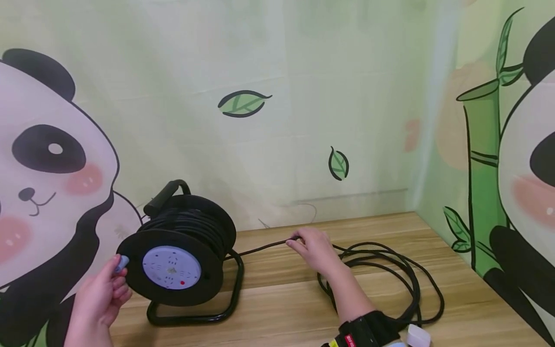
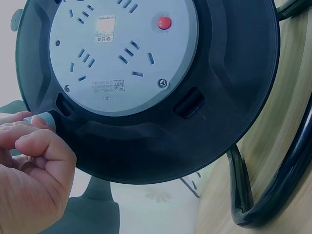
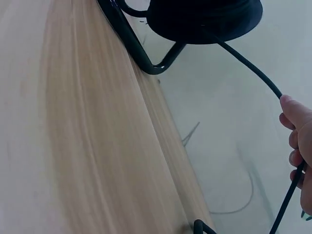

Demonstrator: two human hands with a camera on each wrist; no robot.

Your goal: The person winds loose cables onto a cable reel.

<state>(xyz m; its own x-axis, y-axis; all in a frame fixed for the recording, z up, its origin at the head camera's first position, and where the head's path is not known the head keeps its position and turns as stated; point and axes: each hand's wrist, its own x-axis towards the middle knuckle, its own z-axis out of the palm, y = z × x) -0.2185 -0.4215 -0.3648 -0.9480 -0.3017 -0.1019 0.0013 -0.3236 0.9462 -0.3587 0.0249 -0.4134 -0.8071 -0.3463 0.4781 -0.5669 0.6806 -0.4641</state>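
A black cable reel (image 1: 173, 260) stands on the table at the left, with a pale socket panel (image 2: 126, 53) on its face and much black cable (image 1: 191, 224) wound on its drum. My left hand (image 1: 101, 291) grips a small light-blue knob (image 2: 45, 120) at the rim of the reel's disc. To the right of the reel, my right hand (image 1: 314, 250) pinches the loose black cable (image 3: 251, 66), which runs fairly straight from the drum to the fingers. Beyond that hand the cable lies in loose loops (image 1: 412, 279) on the table.
A white plug (image 1: 418, 336) shows at the bottom edge, beside the dark band (image 1: 368, 330) on my right wrist. The reel rests on a black tube stand (image 1: 195, 318). Behind the wooden table (image 1: 277, 308) hangs a printed cloth backdrop (image 1: 286, 144) with pandas and leaves.
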